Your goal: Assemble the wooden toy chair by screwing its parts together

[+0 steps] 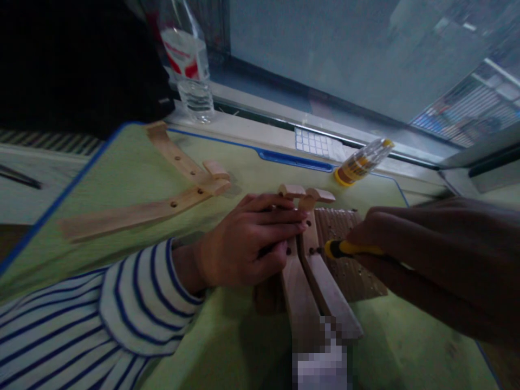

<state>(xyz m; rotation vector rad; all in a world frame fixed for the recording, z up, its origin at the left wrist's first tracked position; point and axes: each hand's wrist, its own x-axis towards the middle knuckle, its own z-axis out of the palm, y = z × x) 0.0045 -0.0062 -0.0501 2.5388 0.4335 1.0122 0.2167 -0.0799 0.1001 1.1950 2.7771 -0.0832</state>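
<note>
My left hand (254, 235) lies over two curved wooden pieces side by side, fingers pressed together on the left piece (298, 295) and fingertips touching the right piece (311, 233). Both pieces have dark holes and a short wooden block at the far end. In my right hand (406, 254), wrapped by the fingers, is a yellow and black screwdriver (343, 249). Its tip points at a hole in the right piece; whether it sits in a screw I cannot tell. Beneath the wood lies a corrugated cardboard piece (341, 233) with small holes.
More curved wooden pieces (134, 212) with holes rest at the table's far left. A clear bottle (190, 70) stands on the sill behind. A yellow-capped plastic container (361, 162) leans at the back right. The pale green tabletop (227, 346) has a blue rim.
</note>
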